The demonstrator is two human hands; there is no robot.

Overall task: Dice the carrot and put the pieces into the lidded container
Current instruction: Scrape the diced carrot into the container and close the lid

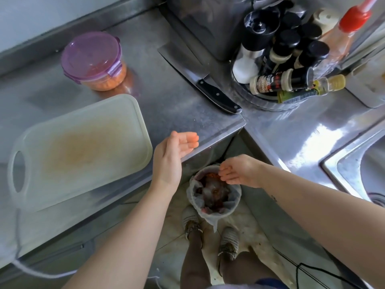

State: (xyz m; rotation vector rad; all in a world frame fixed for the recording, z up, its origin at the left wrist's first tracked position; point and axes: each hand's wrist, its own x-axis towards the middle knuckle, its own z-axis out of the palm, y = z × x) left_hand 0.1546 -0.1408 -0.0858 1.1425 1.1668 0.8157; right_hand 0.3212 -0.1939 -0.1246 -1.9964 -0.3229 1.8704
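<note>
Carrot dice (104,83) inside container (91,53), lid on, on table (177,97) (stained board (83,147) near). Left grip (177,149) released at table edge; right grip (239,173) released, above bin (192,193).

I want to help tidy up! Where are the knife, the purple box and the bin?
knife (218,95), head view, on its black handle.
purple box (91,53), head view, middle of its lid.
bin (236,200), head view, on its lined rim.
</note>
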